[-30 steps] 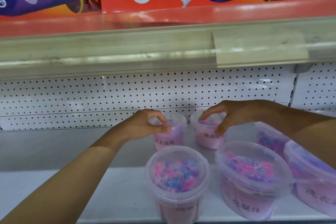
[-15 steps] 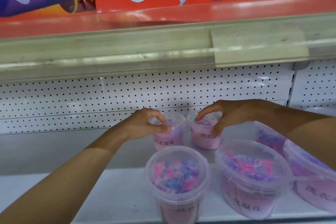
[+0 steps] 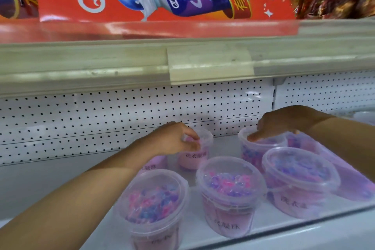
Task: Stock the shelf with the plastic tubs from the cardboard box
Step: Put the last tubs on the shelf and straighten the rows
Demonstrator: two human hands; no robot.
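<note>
Tubs crowd the shelf (image 3: 60,178). Left hand (image 3: 172,140) pinches a rear tub's (image 3: 194,156) rim; right hand (image 3: 284,124), fingers curled, grips another (image 3: 255,148). Sliding either could topple front tubs (image 3: 229,193).

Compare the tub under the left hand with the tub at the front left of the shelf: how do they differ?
The back tub stands by the pegboard wall, gripped at its rim by the left hand; the front-left tub stands near the shelf edge, untouched. The back tub's lid is partly hidden by fingers; the front one's shows fully. Both are upright, clear-lidded, pinkish and hold coloured beads.
</note>
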